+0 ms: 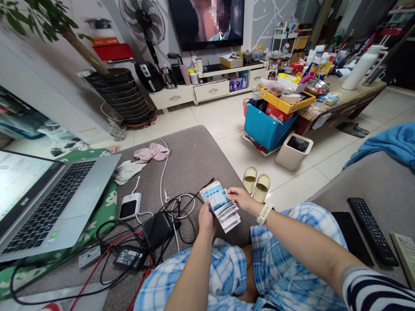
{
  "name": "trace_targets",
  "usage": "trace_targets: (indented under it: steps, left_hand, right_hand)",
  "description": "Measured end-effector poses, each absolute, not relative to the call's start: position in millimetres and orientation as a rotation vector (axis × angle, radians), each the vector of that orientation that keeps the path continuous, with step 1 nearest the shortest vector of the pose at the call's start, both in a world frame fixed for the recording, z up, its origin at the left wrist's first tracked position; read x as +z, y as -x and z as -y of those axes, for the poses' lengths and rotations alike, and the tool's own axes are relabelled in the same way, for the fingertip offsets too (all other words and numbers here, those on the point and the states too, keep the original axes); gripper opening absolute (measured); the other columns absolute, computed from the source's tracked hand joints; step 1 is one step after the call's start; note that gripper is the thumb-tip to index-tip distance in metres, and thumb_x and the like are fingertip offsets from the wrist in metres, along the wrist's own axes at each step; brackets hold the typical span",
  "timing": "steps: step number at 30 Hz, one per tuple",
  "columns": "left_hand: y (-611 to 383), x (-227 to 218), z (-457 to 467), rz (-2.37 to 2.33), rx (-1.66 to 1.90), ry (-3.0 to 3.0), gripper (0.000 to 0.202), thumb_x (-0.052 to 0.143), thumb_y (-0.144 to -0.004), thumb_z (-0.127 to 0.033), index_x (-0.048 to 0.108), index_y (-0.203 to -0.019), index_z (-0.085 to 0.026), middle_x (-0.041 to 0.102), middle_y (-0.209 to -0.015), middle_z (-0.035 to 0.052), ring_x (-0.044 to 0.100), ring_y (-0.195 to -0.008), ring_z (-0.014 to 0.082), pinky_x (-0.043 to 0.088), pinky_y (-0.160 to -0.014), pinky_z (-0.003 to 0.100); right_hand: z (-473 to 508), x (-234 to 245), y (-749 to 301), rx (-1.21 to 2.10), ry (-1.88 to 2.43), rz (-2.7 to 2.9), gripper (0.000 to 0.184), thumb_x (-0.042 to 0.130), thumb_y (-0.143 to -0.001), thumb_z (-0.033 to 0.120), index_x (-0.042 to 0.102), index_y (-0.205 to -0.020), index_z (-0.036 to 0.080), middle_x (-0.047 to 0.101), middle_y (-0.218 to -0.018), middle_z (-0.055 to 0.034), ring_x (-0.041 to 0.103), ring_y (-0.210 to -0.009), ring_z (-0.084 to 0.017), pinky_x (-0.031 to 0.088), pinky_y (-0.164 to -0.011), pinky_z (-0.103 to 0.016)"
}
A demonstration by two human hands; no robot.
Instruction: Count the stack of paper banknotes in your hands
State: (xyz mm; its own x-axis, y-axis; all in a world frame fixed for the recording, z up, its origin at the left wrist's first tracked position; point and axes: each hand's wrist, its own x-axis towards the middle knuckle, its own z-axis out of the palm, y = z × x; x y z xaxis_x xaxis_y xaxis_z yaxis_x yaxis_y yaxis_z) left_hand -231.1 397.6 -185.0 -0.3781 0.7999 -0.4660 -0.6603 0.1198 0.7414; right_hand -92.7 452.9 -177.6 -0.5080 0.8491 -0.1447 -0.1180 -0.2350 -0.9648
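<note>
Just above my lap I hold a bundle of paper slips (218,199), light blue and printed on top, looking like banknotes. Its lower end fans out into several paler layers. My left hand (206,219) is closed around the bundle's lower left edge, the thumb lying along it. At the right side, my right hand (241,198) pinches the upper slips between thumb and fingers; a pale watch (265,214) is on that wrist. What the slips say is too small to read.
Left of me, tangled cables, a black power adapter (129,257) and a white device (130,206) lie on the grey sofa (194,151), beside an open laptop (61,194). Slippers (261,186) and a bin (293,151) stand on the floor. Remotes (371,229) lie at right.
</note>
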Motion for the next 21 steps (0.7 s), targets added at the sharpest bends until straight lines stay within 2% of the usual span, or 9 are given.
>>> trace_targets:
  steps: [13, 18, 21]
  left_hand:
    - [232.3, -187.1, -398.4, -1.166, 1.568, -0.163, 0.019, 0.064, -0.071, -0.024, 0.070, -0.085, -0.013, 0.074, -0.085, 0.0089, 0.069, -0.087, 0.0242, 0.052, -0.084, 0.038]
    - [232.1, -187.0, -397.4, -1.155, 1.555, -0.113, 0.022, 0.061, -0.075, -0.027, 0.068, -0.089, -0.011, 0.073, -0.085, 0.0103, 0.070, -0.080, 0.0241, 0.052, -0.083, 0.041]
    - [231.8, -188.2, -397.5, -1.145, 1.561, -0.144, 0.022, 0.063, -0.074, -0.028, 0.067, -0.088, -0.011, 0.073, -0.086, 0.0100, 0.070, -0.079, 0.0234, 0.052, -0.083, 0.041]
  right_hand:
    - [-450.3, -168.2, 91.9, 1.822, 0.971, 1.331, 0.039, 0.066, -0.073, 0.052, 0.051, -0.062, 0.018, 0.041, -0.052, 0.0062, 0.034, -0.049, -0.009, 0.026, -0.050, -0.024]
    - [-450.3, -164.5, 90.9, 1.842, 0.954, 1.338, 0.048, 0.050, -0.082, 0.061, 0.058, -0.068, 0.016, 0.056, -0.057, 0.0008, 0.037, -0.047, -0.010, 0.028, -0.049, -0.025]
    - [-451.2, -165.4, 90.5, 1.835, 0.953, 1.361, 0.044, 0.057, -0.079, 0.058, 0.058, -0.067, 0.016, 0.059, -0.058, 0.0001, 0.039, -0.048, -0.009, 0.029, -0.049, -0.025]
